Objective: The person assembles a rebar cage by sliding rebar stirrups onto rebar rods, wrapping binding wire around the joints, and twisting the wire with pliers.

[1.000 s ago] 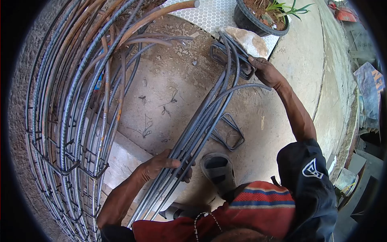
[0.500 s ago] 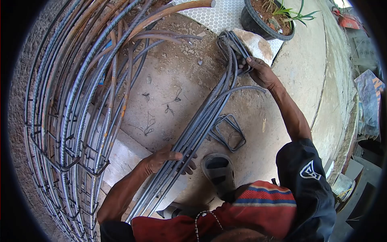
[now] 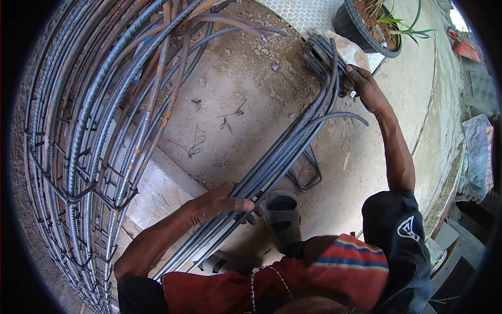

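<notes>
A bundle of long grey steel rods (image 3: 285, 149) runs from beside my body up to the far right. My left hand (image 3: 227, 203) is closed around its lower part, thumb on top. At the far end sit several bent rod loops, like rebar stirrups (image 3: 318, 55). My right hand (image 3: 366, 86) is closed at those loops, thumb on the outer side; some of its fingers are hidden behind the metal. One rod end (image 3: 350, 116) curves out to the right. Partly under the bundle, a loose stirrup (image 3: 318, 170) lies on the floor.
A curved rebar cage (image 3: 78, 157) fills the left side. A potted plant (image 3: 361, 31) stands near a whitish stone block (image 3: 348, 49). Tie-wire scraps (image 3: 225, 123) lie on the dusty concrete. A sandal (image 3: 282, 214) is below the bundle.
The bundle has shifted rightward with both my hands still on it, and now covers more of the loose stirrup. The view has moved slightly too.
</notes>
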Motion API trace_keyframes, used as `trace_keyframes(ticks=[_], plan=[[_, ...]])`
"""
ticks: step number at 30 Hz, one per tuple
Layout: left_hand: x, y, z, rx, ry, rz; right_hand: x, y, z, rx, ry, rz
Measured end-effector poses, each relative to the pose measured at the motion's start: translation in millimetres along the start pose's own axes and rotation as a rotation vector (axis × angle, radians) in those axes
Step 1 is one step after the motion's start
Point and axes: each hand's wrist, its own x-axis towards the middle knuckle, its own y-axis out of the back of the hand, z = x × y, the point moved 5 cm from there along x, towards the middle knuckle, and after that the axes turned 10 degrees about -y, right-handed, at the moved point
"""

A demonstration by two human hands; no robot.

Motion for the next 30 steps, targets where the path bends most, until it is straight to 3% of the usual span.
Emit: trace_keyframes(ticks=[1,4,7,14,18,23,26,30], plan=[[-1.2,-2.4,1.1,0.019,0.005,0.014,-3.7,-1.1,-2.2,0.016,-0.020,0.101],[-2.2,-8.7,13.6,0.086,0.007,0.012,11.3,8.4,8.2,0.111,-0.055,0.077],[-3.6,-12.3,13.5,0.092,0.013,-0.003,34.2,22.6,26.6,0.006,-0.162,0.103],[-5.7,-5.8,16.4,0.073,0.013,0.017,26.2,14.1,18.2,0.484,-0.106,-0.013],[-4.9,-4.6,11.6,0.063,0.024,0.044,26.7,20.2,22.1,0.251,-0.095,-0.100],[0.3,-6.7,6.1,0.038,-0.016,0.009,27.9,17.1,24.2,0.446,-0.104,-0.105],[4.8,3.7,-3.4,0.016,0.010,0.052,31.3,11.5,20.6,0.257,-0.124,-0.011],[11.5,7.5,-2.3,-0.057,0.042,0.016,39.3,3.4,22.2,0.241,-0.169,0.051]])
